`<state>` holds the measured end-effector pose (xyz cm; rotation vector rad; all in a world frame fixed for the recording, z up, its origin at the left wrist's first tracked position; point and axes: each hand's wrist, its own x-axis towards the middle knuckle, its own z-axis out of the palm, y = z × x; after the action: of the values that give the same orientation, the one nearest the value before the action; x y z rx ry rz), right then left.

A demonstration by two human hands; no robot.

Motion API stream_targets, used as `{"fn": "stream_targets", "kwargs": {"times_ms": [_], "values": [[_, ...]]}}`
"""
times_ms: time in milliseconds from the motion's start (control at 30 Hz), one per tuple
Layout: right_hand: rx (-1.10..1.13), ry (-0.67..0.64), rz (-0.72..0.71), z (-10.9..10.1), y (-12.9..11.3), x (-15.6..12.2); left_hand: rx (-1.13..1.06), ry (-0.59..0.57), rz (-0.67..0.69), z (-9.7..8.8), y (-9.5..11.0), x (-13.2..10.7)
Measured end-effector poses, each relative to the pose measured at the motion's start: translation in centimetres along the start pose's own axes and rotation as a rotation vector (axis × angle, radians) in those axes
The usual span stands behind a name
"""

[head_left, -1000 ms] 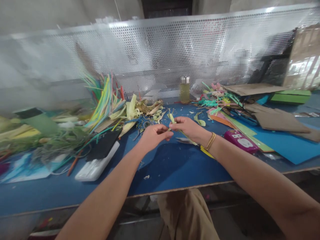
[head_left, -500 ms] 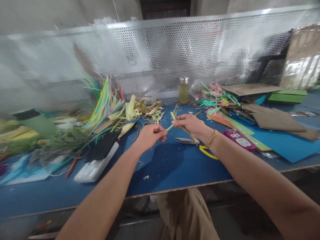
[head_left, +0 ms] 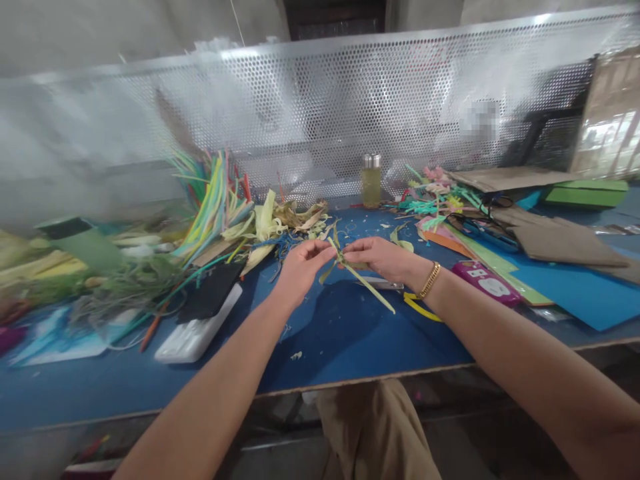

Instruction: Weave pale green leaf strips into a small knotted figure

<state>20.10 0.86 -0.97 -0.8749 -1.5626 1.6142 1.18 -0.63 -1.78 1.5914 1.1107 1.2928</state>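
My left hand and my right hand meet above the middle of the blue table. Both pinch a thin pale green leaf strip, the fingertips almost touching at its upper end. The strip's long tail slants down to the right below my right hand. A gold bracelet sits on my right wrist. Scissors with yellow handles lie on the table just under that wrist.
A heap of coloured strips and dried leaves lies at the left. A white keyboard-like slab and black sheet sit front left. A small bottle stands by the perforated metal screen. Card sheets, a pink case lie right.
The hands have come closer together and slightly lower. The strip now hangs down to the right below my right hand instead of pointing up between the hands.
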Motion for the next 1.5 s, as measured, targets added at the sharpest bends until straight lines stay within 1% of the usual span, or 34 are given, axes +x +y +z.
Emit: {"fn": "stream_targets", "kwargs": {"times_ms": [167, 300, 400, 467, 533, 600, 700, 800, 867, 933, 1000, 1100, 1233, 1333, 1433, 1500], "values": [[-0.003, 0.016, 0.046, 0.5, 0.5, 0.1, -0.017, -0.031, 0.032, -0.1, 0.0, -0.1], [-0.051, 0.024, -0.013, 0.5, 0.7, 0.4, 0.009, -0.050, 0.029, -0.1, -0.1, -0.2], [-0.115, 0.003, -0.045, 0.6, 0.6, 0.5, -0.029, 0.012, 0.014, 0.0, -0.1, 0.0], [-0.124, 0.028, -0.039, 0.7, 0.6, 0.5, -0.066, 0.074, 0.008, -0.1, -0.1, 0.1], [-0.097, 0.067, -0.021, 0.9, 0.7, 0.5, -0.084, 0.092, -0.012, -0.3, -0.1, 0.2], [-0.066, 0.088, 0.007, 0.8, 0.8, 0.4, -0.109, 0.058, -0.064, -0.5, -0.1, 0.2], [-0.045, 0.060, 0.016, 0.4, 0.9, 0.4, -0.226, -0.066, -0.192, -0.6, -0.1, 0.1], [-0.013, -0.002, -0.015, 0.0, 0.9, 0.4, -0.325, -0.183, -0.298, -0.4, 0.0, -0.2], [0.002, 0.002, -0.060, -0.2, 0.9, 0.3, -0.339, -0.204, -0.327, -0.2, 0.0, -0.3], [-0.081, 0.066, -0.128, -0.1, 0.7, 0.2, -0.362, -0.198, -0.337, -0.1, 0.1, -0.4], [-0.262, 0.148, -0.191, 0.0, 0.4, 0.0, -0.402, -0.186, -0.354, -0.1, 0.2, -0.3], [-0.480, 0.219, -0.216, 0.1, 0.0, -0.1, -0.451, -0.179, -0.393, -0.2, 0.3, -0.1], [-0.546, 0.227, -0.243, 0.0, 0.2, 0.0, -0.509, -0.229, -0.420, -0.4, 0.3, -0.2], [-0.576, 0.229, -0.300, -0.2, 0.5, 0.2, -0.475, -0.246, -0.433, -0.3, 0.1, -0.3], [-0.585, 0.246, -0.309, -0.1, 0.4, 0.1, -0.419, -0.216, -0.432, -0.3, 0.0, -0.2], [-0.581, 0.227, -0.293, 0.0, 0.2, -0.1, -0.414, -0.163, -0.424, -0.3, -0.1, -0.1]]}}
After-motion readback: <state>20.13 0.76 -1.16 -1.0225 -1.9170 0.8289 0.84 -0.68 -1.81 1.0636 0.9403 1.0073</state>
